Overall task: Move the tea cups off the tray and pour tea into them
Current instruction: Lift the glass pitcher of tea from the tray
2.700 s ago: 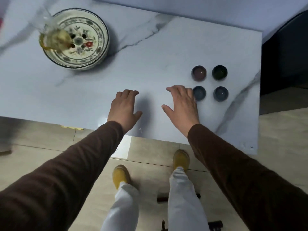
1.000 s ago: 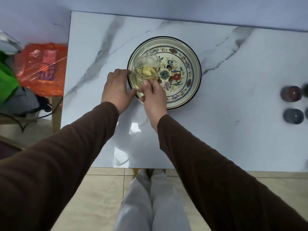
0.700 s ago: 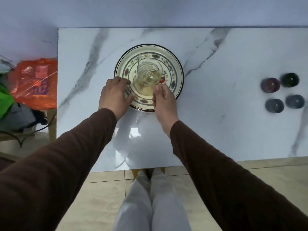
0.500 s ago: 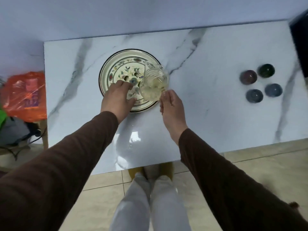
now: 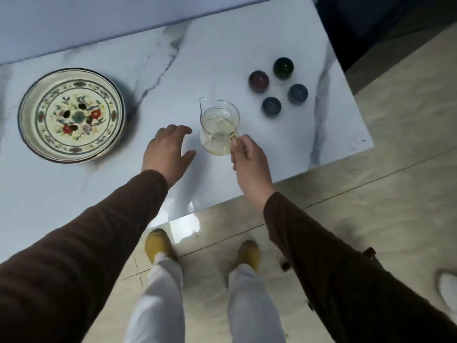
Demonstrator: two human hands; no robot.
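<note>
A glass pitcher [image 5: 218,125] with pale yellow tea is held upright above the marble table, its spout pointing away from me. My right hand [image 5: 248,158] pinches its handle at the near right side. My left hand [image 5: 168,151] hovers flat just left of the pitcher, fingers spread and holding nothing. Several small dark tea cups stand in a cluster on the table to the right: a maroon cup [image 5: 259,81], a green cup [image 5: 283,67], a blue cup [image 5: 271,106] and another blue cup [image 5: 297,93]. The round flower-painted tray [image 5: 29,129] lies at the left with nothing on it.
The white marble table [image 5: 222,45] ends close behind the cups at its right edge and near my wrists at the front. A pale wall runs along the back. My yellow shoes [image 5: 158,246] stand on the tiled floor below.
My right hand has carried the pitcher off the tray and to the right, near the cups. My left hand has left the tray's rim and followed alongside.
</note>
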